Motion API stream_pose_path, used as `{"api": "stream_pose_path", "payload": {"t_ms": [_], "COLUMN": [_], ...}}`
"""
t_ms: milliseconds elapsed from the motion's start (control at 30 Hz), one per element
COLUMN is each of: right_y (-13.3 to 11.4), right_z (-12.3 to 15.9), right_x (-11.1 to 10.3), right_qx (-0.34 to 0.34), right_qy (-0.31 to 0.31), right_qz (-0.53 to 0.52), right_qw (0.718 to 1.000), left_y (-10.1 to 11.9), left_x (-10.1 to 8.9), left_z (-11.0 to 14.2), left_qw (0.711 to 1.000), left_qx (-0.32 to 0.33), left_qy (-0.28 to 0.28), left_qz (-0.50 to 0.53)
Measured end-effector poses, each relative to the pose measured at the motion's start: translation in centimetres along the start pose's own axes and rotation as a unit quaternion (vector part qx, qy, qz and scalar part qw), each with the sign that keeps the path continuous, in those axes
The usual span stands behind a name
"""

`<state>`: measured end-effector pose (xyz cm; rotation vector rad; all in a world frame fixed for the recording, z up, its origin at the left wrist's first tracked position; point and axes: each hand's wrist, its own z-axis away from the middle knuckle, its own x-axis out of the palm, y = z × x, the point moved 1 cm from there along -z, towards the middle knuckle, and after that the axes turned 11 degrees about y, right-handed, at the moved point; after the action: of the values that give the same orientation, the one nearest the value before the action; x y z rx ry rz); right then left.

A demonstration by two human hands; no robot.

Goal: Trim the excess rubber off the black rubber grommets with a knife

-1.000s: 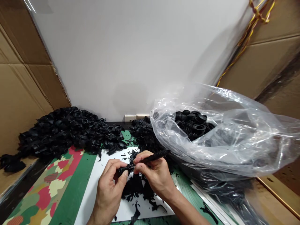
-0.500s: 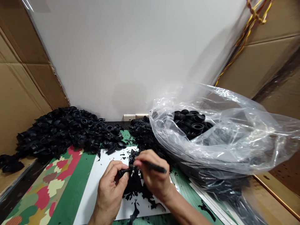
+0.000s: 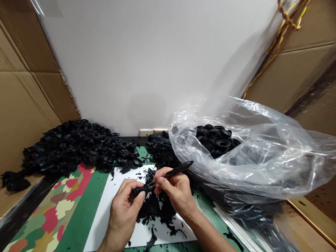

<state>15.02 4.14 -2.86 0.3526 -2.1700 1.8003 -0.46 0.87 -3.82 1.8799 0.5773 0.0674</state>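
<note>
My left hand [image 3: 123,213] pinches a small black ribbed rubber part [image 3: 139,191] between thumb and fingers. My right hand [image 3: 174,192] grips a black-handled craft knife [image 3: 178,169], and its thin blade reaches to the rubber part. Below both hands, black rubber trimmings [image 3: 154,210] lie heaped and scattered on a white sheet [image 3: 102,213]. The part's far end is hidden by my left fingers.
A large heap of black ribbed rubber parts [image 3: 70,147] lies at back left against the wall. More fill a clear plastic bag [image 3: 262,164] at right. A green camouflage-patterned mat [image 3: 76,199] lies under the white sheet. Cardboard lines the sides.
My right hand has drawn back to the right from the rubber part. The knife now tilts up to the right rather than down.
</note>
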Motion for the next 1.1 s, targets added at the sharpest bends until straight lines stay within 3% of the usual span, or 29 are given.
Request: {"api": "stream_pose_path", "payload": {"t_ms": [267,533,900,1100], "right_y": [0.3,0.3,0.3,0.6], "right_z": [0.5,0.5,0.9,1.1], "right_x": [0.6,0.5,1.0,1.2], "right_qx": [0.000,-0.013,0.007,0.016], "right_qy": [-0.018,0.029,0.015,0.007], "right_qz": [-0.016,0.035,0.013,-0.005], "right_qw": [1.000,0.999,1.000,1.000], "left_y": [0.5,0.8,0.8,0.7], "left_x": [0.1,0.2,0.3,0.3], "left_z": [-0.2,-0.2,-0.2,0.0], "left_qw": [0.999,0.992,0.997,0.996], "left_qx": [-0.024,-0.109,-0.045,-0.051], "left_qy": [0.001,-0.003,-0.005,-0.017], "left_qz": [0.025,0.057,0.056,0.067]}}
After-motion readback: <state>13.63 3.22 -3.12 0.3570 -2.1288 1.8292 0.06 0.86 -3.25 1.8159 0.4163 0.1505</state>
